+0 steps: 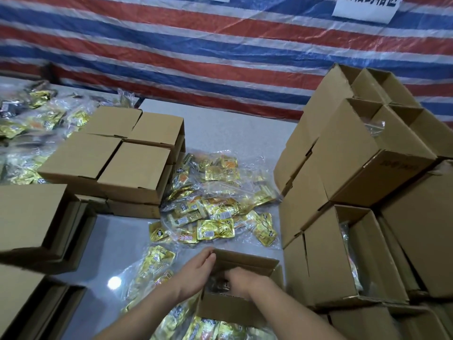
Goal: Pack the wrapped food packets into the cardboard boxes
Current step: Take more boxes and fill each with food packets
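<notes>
Left hand fingers curl over the open box rim while right hand fingers, hidden inside, might crush packets beneath them.

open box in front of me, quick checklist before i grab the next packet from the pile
1. Open box top flaps up and out of the way: ok, the far flap stands raised.
2. Left hand steadying the box: ok, it holds the far-left corner of the flap.
3. Right hand free for a new packet: not ok, it is down inside the box.
4. Room left in the box: cannot tell, the hands hide the inside.
5. Loose packets within view beyond the box: ok, a pile lies on the table.
6. Closed boxes clear of the pile: ok, stacked to the left.
</notes>
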